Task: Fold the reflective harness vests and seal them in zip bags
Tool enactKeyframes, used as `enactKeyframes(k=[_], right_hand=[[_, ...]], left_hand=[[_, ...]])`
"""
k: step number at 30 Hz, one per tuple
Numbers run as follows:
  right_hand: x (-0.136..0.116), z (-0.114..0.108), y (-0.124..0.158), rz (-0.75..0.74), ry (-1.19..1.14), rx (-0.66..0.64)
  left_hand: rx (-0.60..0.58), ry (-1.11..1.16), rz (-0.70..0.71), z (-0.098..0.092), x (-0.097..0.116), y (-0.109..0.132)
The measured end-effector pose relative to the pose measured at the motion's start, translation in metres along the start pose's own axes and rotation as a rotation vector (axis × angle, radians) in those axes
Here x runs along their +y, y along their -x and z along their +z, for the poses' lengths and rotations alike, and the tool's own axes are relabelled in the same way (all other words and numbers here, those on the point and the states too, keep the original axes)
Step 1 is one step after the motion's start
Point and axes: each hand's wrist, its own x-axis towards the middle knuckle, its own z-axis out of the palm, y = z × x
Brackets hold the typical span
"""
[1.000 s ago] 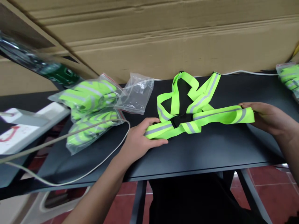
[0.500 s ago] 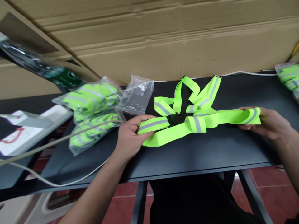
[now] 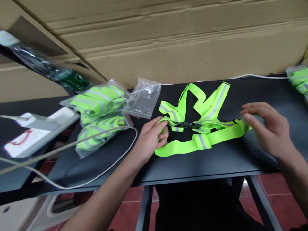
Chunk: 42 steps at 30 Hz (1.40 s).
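The left hand [image 3: 151, 140] is curled shut around a strap end [image 3: 161, 121] of a neon-yellow reflective vest [image 3: 202, 141] lying on a black table [image 3: 216, 166], with a black plastic buckle [image 3: 186, 125] just right of that hand. The right hand [image 3: 267, 128] is open, just apart from the vest. With that side unheld, the webbing could slide and twist the buckle

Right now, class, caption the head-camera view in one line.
Left hand grips a neon-yellow reflective safety harness on a black table, right hand hovering open beside it.
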Motion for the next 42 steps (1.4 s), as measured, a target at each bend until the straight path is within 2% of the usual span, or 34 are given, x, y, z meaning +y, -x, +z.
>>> enactKeyframes(k=[1, 3, 4, 6, 8, 11, 13, 18, 21, 24, 27, 31, 35, 38, 42], right_hand=[[-0.011, 0.002, 0.005, -0.174, 0.054, -0.035], [-0.029, 0.008, 0.013, -0.488, 0.077, -0.188], [-0.037, 0.013, 0.017, -0.599, 0.094, -0.266], [-0.047, 0.026, 0.025, -0.719, 0.154, -0.364], [-0.051, 0.042, 0.031, -0.732, 0.253, -0.415], [-0.049, 0.062, 0.037, -0.699, 0.372, -0.486], [-0.045, 0.068, 0.038, -0.677, 0.394, -0.508], [-0.034, 0.059, 0.034, -0.592, 0.332, -0.491], [-0.028, 0.054, 0.032, -0.52, 0.259, -0.491], [-0.024, 0.054, 0.033, -0.402, 0.227, -0.374], [-0.024, 0.055, 0.032, -0.362, 0.34, -0.268], [-0.03, 0.049, 0.032, -0.345, 0.631, -0.165], [-0.035, 0.041, 0.035, -0.303, 0.718, -0.025], [-0.033, 0.041, 0.038, -0.187, 0.605, 0.007], [-0.03, 0.05, 0.043, 0.127, 0.198, 0.045]], left_hand=[[-0.012, -0.001, -0.001, 0.001, 0.0, 0.0], [-0.043, 0.003, 0.005, 0.003, 0.002, 0.001], [-0.061, 0.012, 0.009, 0.004, 0.003, 0.002], [-0.081, 0.06, 0.019, 0.006, 0.005, 0.004], [-0.084, 0.14, 0.027, 0.009, 0.006, 0.005], [-0.073, 0.217, 0.018, 0.008, 0.003, 0.006], [-0.067, 0.193, 0.042, 0.003, -0.001, 0.007], [-0.04, -0.087, 0.231, -0.02, -0.012, 0.013], [-0.08, -0.267, 0.325, -0.032, -0.016, 0.016], [-0.177, -0.499, 0.416, -0.036, -0.016, 0.018], [-0.243, -0.687, 0.476, -0.036, -0.015, 0.017], [-0.207, -0.771, 0.582, -0.035, -0.017, 0.014], [-0.101, -0.77, 0.609, -0.037, -0.023, 0.011], [-0.009, -0.696, 0.556, -0.037, -0.027, 0.009], [0.048, -0.573, 0.523, -0.036, -0.031, 0.01]])
